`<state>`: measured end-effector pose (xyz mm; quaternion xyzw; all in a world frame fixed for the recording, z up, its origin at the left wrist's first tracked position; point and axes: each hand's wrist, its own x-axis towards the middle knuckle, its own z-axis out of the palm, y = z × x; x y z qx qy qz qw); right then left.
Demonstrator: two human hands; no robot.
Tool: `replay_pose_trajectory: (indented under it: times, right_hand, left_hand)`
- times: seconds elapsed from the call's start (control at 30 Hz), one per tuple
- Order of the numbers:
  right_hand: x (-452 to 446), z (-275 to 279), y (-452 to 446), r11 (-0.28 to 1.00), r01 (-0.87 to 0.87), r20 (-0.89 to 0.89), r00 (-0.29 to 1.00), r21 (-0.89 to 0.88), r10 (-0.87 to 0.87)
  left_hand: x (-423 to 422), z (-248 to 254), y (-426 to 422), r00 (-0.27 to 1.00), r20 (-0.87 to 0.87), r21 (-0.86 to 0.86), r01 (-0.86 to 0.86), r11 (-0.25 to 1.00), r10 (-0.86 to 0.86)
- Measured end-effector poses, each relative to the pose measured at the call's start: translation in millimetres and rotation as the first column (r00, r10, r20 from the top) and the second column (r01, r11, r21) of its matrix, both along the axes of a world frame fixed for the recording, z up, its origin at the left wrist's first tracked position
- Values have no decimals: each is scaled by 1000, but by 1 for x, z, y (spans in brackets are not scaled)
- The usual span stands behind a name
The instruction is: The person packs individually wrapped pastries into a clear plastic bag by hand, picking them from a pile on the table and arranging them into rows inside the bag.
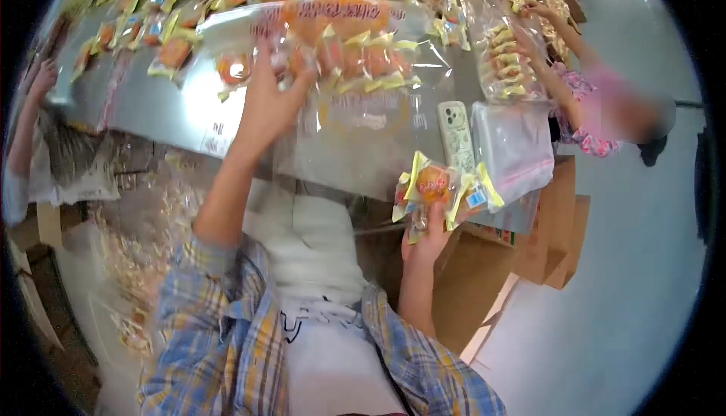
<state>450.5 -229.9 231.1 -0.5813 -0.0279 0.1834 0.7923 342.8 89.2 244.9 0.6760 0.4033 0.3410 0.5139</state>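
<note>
My right hand point(428, 243) is closed around a few wrapped cakes point(434, 183), round and orange-brown in clear wrappers with yellow crimped ends, near the table's front edge. My left hand point(274, 98) reaches over the table, its thumb and fingers around a wrapped cake point(301, 60) at the left end of a row. Several wrapped cakes point(364, 60) lie in that row in a large clear plastic bag point(363, 117) with red and orange print. The fingertips of my left hand are partly blurred.
Many loose wrapped cakes point(174, 51) cover the far side of the metal table point(147, 94). A phone point(456, 135) lies beside a stack of clear bags point(514, 147). Another person's arm point(556, 76) is by a filled bag point(508, 60). Cardboard boxes point(560, 234) stand below right.
</note>
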Motion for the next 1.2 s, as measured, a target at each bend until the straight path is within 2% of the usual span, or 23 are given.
replay_pose_trajectory:
  times: [0.07,0.1,0.17,0.2,0.3,0.4,0.47,0.5,0.6,0.7,0.8,0.87,0.93,1.0,1.07,1.1,1.13,1.2]
  right_hand:
    - [5,4,19,998,-37,147,989,46,30]
    - [1,7,19,997,-59,215,975,45,48]
    - [7,-2,6,1000,-22,151,988,14,19]
    - [10,-6,6,1000,-7,121,993,13,5]
    - [13,6,13,999,4,169,985,52,-12]
    - [16,13,3,1000,-1,222,975,18,-3]
    - [15,18,1,999,-2,285,958,47,-11]
    - [12,20,-5,1000,26,313,949,-1,-25]
    - [8,26,-16,1000,21,331,943,16,-25]
    - [6,16,-36,999,3,404,915,-37,12]
    - [-6,17,-51,985,-72,493,859,-158,142]
    - [-23,14,-51,995,-99,343,935,23,85]
    - [-34,23,-44,984,-175,380,907,-44,179]
    - [-36,26,-37,954,-260,451,841,-149,299]
    - [-44,11,-35,943,-265,438,836,-202,329]
    - [-44,-11,-34,954,-266,462,834,-139,300]
    - [-46,-12,-29,954,-260,480,825,-149,300]
    - [-47,-3,-20,956,-222,535,793,-192,291]
  left_hand:
    - [-5,-2,-21,991,-93,285,-70,956,100]
    - [-8,9,-38,965,-97,526,-159,836,245]
    - [-28,-10,-70,996,-74,695,20,718,43]
    - [-37,-15,-78,996,-75,778,93,621,-55]
    - [-35,7,-103,870,-379,653,493,575,-316]
    - [-29,0,-96,866,-473,684,478,551,-165]
    - [-27,-2,-83,857,-490,711,498,497,-159]
    - [-29,-2,-82,849,-502,719,514,468,-162]
    - [-29,8,-78,840,-503,722,537,436,-201]
    - [-30,24,-70,897,-350,719,443,535,-272]
    - [-26,46,-59,899,-298,668,437,603,-322]
    - [-22,53,-52,899,-265,649,434,625,-349]
    - [-19,57,-50,928,-209,649,368,666,-310]
    - [-19,57,-45,923,-217,695,374,614,-317]
    - [-21,53,-50,922,-238,834,356,421,-307]
    - [-25,53,-64,880,-280,792,438,426,-384]
    - [-28,53,-81,828,-320,742,521,421,-461]
    - [-23,55,-115,773,-470,697,621,358,-425]
